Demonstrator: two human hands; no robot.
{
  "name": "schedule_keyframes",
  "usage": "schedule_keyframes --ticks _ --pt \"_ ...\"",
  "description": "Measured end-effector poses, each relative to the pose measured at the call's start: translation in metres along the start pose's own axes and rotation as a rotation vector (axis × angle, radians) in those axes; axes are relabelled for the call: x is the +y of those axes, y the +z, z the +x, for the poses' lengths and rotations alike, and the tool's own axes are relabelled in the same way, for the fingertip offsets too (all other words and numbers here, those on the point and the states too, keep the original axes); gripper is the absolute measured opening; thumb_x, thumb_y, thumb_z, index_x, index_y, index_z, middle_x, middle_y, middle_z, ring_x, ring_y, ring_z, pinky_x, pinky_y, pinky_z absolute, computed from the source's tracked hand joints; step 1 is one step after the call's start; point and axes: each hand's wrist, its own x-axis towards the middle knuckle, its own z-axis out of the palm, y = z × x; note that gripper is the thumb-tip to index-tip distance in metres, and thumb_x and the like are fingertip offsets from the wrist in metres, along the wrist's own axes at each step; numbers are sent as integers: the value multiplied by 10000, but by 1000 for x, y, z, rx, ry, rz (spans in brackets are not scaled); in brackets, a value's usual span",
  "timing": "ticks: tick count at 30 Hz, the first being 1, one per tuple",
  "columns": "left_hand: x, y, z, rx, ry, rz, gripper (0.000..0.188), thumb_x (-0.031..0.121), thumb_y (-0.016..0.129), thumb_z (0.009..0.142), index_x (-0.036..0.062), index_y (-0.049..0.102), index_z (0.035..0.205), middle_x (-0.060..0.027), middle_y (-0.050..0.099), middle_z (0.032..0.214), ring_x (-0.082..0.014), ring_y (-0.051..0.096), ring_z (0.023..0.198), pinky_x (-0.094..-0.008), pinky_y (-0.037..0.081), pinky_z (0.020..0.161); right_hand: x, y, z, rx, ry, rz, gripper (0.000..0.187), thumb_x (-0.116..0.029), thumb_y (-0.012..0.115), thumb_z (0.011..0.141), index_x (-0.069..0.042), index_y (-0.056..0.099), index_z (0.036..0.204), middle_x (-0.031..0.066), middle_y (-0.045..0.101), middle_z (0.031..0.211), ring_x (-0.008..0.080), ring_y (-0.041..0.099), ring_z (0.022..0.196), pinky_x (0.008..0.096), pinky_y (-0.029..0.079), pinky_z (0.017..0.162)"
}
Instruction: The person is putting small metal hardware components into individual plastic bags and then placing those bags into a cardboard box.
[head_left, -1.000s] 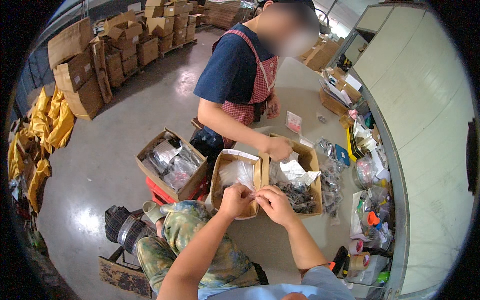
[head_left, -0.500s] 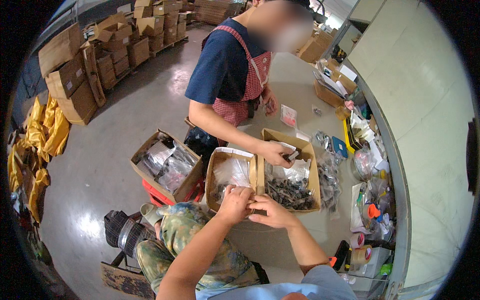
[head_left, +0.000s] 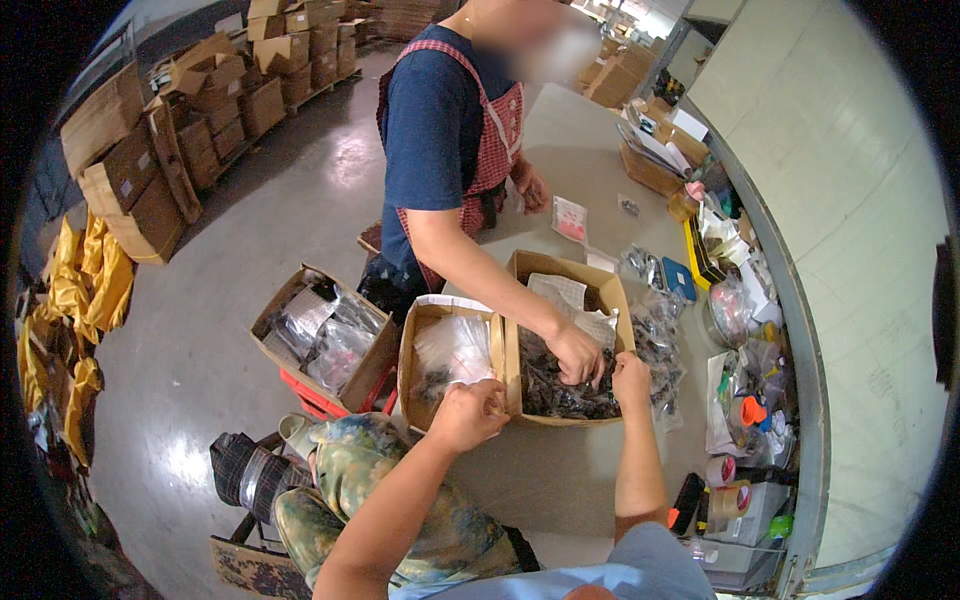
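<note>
A clash of hands looks the likeliest trouble. The right hand [head_left: 631, 382] is at the right rim of the parts box [head_left: 513, 375], just beside a co-worker's hand [head_left: 580, 358] that is down among the dark parts [head_left: 540, 372]; crowding that corner could bump knuckles or flick parts over the rim. The left hand [head_left: 470, 415] is at the near right corner of the bag box [head_left: 497, 345]. The clear bags [head_left: 440, 345] in it look thin and slippery, so one could slide away or drag others along. Fingers are curled in on both hands, but at this size I cannot tell whether either grip holds anything.

The two boxes stand side by side on the desk [head_left: 560, 490]. The co-worker's forearm [head_left: 495, 284] crosses the parts box's left wall and blocks a reach from there. A heap of small packets [head_left: 655, 345] crowds its right side. Left of the desk, a third box [head_left: 375, 375] rests on a red stool [head_left: 308, 394]; tape rolls [head_left: 725, 498] lie toward the right.
</note>
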Motion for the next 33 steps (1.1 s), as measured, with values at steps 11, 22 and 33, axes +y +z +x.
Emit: schedule_keyframes --ticks 11,22,33 --pt "-1 3 2 -23 -73 -26 383 103 718 640 -17 584 978 -155 637 729 -286 644 694 -349 515 661 0 5 35 -242 -151 -135 159 -24 476 801 19 617 860 201 577 998 377 560 948 430 468 805" --pt "6 6 11 -94 -107 -29 407 144 741 665 0 576 1007 -124 644 772 -254 644 703 -345 514 656 15 -1 117 -172 523 1809 60 -63 513 739 -122 517 747 72 596 708 208 586 628 306 472 537" --pt "-13 9 9 -97 -141 -57 454 200 731 709 9 559 1084 -144 649 819 -246 641 711 -336 516 664 18 154 189 -613 -276 -311 218 -187 616 776 -13 654 902 106 659 905 242 619 803 378 496 703"
